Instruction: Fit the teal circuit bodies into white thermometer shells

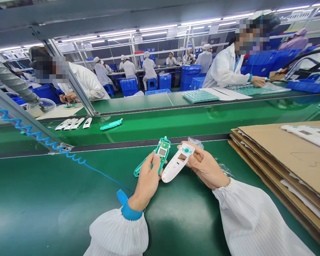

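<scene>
My left hand (146, 179) is closed around a teal plastic housing (169, 145) with a green circuit board and a small grey display in it. Another teal piece (137, 171) sticks out on the left of that hand; whether it joins the housing is hidden. Between the thumb and fingers of my right hand (206, 167) is a white plastic front cover (173, 170) with a rectangular window and teal buttons near its upper end. The cover is tilted, close beside the housing, with a narrow gap at their upper ends. A blue wrist strap (132, 212) circles my left wrist.
Crumpled clear plastic (196, 143) lies behind my right hand. Stacked cardboard sheets (277, 156) with white covers (309, 133) stand right. A blue coiled cord (45, 138) crosses left. On the green belt (154, 124) lie white covers (74, 123) and a teal housing (111, 124). Co-workers sit beyond.
</scene>
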### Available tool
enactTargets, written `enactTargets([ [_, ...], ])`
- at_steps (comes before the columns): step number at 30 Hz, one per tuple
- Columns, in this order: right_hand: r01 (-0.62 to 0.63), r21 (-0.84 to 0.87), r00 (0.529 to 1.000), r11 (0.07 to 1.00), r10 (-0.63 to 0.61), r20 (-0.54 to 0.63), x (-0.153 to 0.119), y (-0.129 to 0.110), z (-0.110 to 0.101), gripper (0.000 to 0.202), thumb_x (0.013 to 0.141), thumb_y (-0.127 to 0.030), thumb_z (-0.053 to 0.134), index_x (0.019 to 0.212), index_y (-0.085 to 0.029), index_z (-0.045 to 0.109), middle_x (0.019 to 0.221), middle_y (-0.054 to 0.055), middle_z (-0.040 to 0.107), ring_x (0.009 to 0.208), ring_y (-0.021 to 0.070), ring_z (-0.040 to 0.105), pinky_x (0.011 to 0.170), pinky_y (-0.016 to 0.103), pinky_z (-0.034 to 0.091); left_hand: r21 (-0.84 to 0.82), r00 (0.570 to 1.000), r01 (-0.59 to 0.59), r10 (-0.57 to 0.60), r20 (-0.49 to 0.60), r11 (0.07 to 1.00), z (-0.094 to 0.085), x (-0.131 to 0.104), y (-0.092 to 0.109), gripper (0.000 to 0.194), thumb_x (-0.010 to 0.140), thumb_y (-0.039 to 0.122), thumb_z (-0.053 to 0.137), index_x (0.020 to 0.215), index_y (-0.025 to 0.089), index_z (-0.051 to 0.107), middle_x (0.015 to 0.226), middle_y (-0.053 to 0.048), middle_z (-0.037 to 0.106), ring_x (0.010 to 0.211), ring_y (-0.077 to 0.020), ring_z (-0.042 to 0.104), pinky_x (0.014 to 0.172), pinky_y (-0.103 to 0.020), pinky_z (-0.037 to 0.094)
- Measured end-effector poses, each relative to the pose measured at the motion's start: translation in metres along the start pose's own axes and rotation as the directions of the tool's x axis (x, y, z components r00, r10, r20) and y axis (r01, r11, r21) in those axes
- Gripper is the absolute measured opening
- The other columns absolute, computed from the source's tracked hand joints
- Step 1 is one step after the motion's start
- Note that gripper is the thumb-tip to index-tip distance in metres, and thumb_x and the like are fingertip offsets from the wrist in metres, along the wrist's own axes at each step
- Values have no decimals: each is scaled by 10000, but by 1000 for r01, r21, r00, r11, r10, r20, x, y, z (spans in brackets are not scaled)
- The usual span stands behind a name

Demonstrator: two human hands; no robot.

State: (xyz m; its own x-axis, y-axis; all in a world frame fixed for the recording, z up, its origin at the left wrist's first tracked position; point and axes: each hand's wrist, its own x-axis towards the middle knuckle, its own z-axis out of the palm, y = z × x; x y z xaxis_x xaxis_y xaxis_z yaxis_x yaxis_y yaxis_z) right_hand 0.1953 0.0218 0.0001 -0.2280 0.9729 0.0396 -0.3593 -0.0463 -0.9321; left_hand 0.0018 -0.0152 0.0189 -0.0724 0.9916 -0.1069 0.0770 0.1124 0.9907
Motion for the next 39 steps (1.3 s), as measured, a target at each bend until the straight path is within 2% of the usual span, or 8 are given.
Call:
enactTargets([
  [2, 20, 10, 1000, 1000, -19, -7, 1, 4, 1, 600, 751, -462, 854, 1274, -268, 635, 1350, 100, 658, 1068, 255, 712, 1049, 472, 524, 74, 998, -62, 63, -8, 995, 0, 0, -4, 600, 974, 671, 377, 1303, 231, 618, 948, -57, 701, 718, -171, 597, 666, -294, 487],
  [4, 40, -6, 999, 999, -40, -8, 3, 9, 1, 599, 750, -442, 860, 1269, -250, 630, 1320, 96, 671, 1063, 254, 717, 1058, 463, 522, 180, 981, -193, 193, 14, 965, 0, -1, -8, 525, 989, 596, 436, 1360, 266, 607, 1162, -71, 704, 985, -220, 646, 878, -335, 494],
  [7, 56, -73, 998, 996, -58, -24, 6, 16, 1, 617, 747, -443, 861, 1278, -235, 625, 1308, 95, 676, 1124, 253, 694, 1052, 419, 532, 250, 933, -359, 346, 95, 899, 3, -5, -11, 419, 976, 464, 552, 1355, 295, 614, 1354, -48, 635, 1258, -239, 554, 1071, -362, 406],
  [10, 60, -119, 997, 991, -65, -45, 7, 19, 1, 647, 749, -456, 855, 1307, -231, 617, 1323, 98, 669, 1155, 256, 679, 1034, 399, 545, 284, 916, -402, 388, 104, 871, 4, -7, -11, 370, 957, 394, 606, 1317, 312, 628, 1290, -28, 661, 1192, -219, 568, 1029, -361, 427],
  [15, 43, -143, 999, 989, -47, -23, 6, 19, 2, 639, 743, -446, 858, 1301, -240, 623, 1301, 92, 684, 1144, 256, 683, 1032, 407, 547, 308, 941, -339, 326, 93, 889, 2, -5, -12, 355, 916, 371, 675, 1265, 308, 665, 1213, -12, 705, 1035, -204, 599, 925, -351, 459],
  [27, 53, -142, 998, 988, -55, -16, 5, 18, 10, 562, 736, -409, 870, 1212, -218, 640, 1199, 79, 719, 980, 195, 721, 917, 336, 588, 387, 910, -394, 413, 36, 834, -1, -4, -7, 264, 894, 299, 713, 1157, 286, 725, 1172, -1, 744, 1108, -213, 650, 1043, -372, 454],
  [33, 73, -123, 992, 990, -85, -97, 5, 20, 12, 620, 698, -421, 892, 1239, -242, 646, 1166, 67, 714, 964, 203, 713, 921, 365, 585, 229, 957, -288, 267, 115, 930, -1, -3, -8, 384, 928, 426, 658, 1294, 307, 663, 1272, 1, 715, 1146, -210, 661, 999, -344, 514],
  [39, 70, -93, 989, 993, -82, -125, 5, 22, 16, 630, 678, -480, 892, 1215, -242, 663, 1185, 82, 705, 994, 229, 694, 929, 395, 568, 361, 934, -357, 343, 103, 862, 6, -7, -11, 475, 912, 398, 689, 1366, 287, 600, 1353, -23, 673, 1210, -220, 635, 1027, -345, 503],
])
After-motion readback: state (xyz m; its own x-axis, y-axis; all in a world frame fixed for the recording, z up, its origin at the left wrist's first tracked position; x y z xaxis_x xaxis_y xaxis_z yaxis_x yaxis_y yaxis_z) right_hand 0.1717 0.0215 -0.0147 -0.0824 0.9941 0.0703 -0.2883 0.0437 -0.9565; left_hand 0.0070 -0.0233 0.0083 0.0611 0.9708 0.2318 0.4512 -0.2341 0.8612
